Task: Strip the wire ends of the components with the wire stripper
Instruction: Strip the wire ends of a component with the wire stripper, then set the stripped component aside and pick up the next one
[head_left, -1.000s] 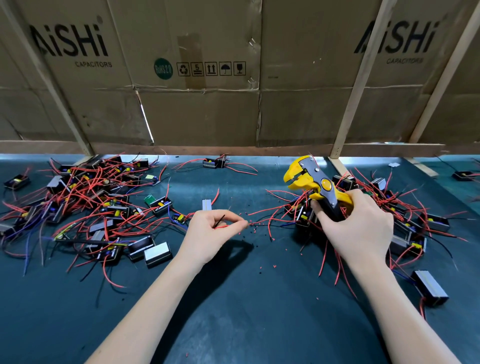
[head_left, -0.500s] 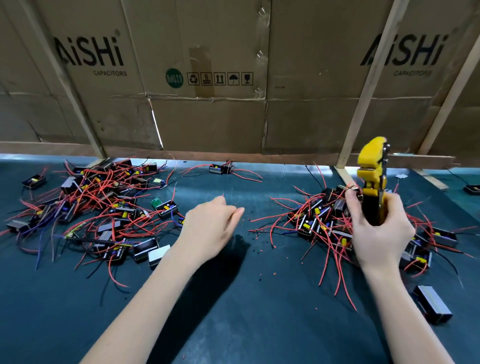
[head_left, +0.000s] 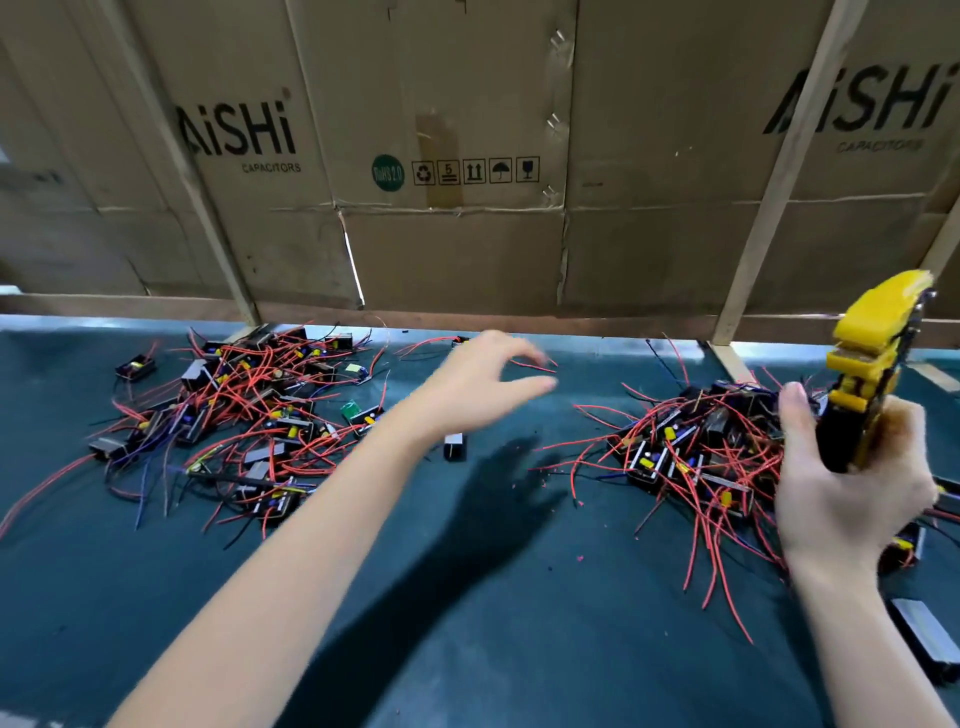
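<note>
My right hand grips the yellow and black wire stripper, held upright above the right pile of components, small black boxes with red wires. My left hand hovers over the middle of the mat with its fingers spread and nothing in them. A single small black component lies on the mat just below that hand. A second, larger pile of components with red, black and blue wires lies at the left.
The dark green mat covers the bench. A cardboard wall with wooden battens closes the far edge. One component with red wires lies near the far edge. More components lie at the right edge. Red insulation scraps dot the mat.
My left hand let go of the wire it pinched, opened and rose toward the far edge. My right hand lifted the wire stripper off the right pile and moved it right.
</note>
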